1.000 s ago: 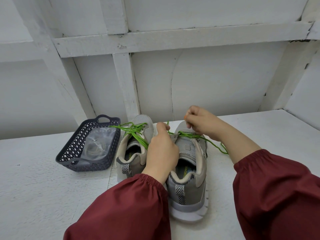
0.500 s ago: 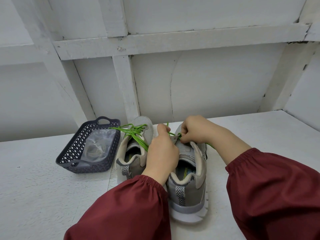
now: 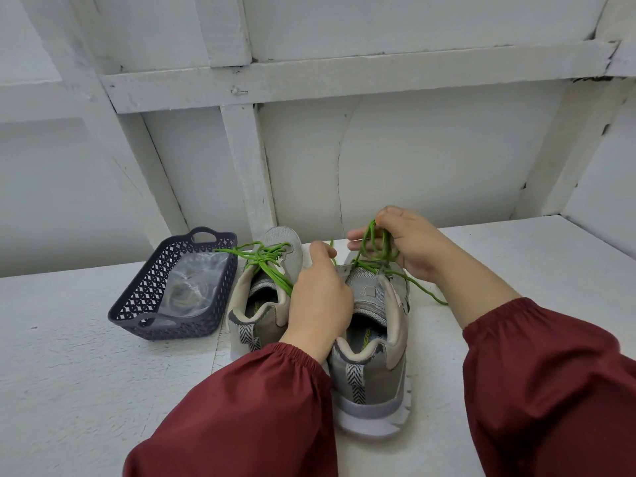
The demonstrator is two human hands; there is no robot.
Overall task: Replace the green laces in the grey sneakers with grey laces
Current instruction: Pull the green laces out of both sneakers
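On the white shelf [image 3: 69, 356], unlacing has only begun.
The right hand [image 3: 409, 246], higher than a moment ago, pinches green lace [image 3: 370, 241] loops drawn from the nearer sneaker [image 3: 375, 342]; the left hand [image 3: 320, 297] grips that shoe. The other sneaker [image 3: 261, 308] stays green-laced; grey laces [image 3: 187, 290] wait bagged in the basket [image 3: 137, 297].

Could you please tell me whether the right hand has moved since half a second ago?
Yes. The right hand has risen up and away from the right sneaker, lifting the green lace with it.

White painted wall [image 3: 430, 166] with timber battens [image 3: 344, 75]; white, seemingly wooden tabletop [image 3: 69, 373].
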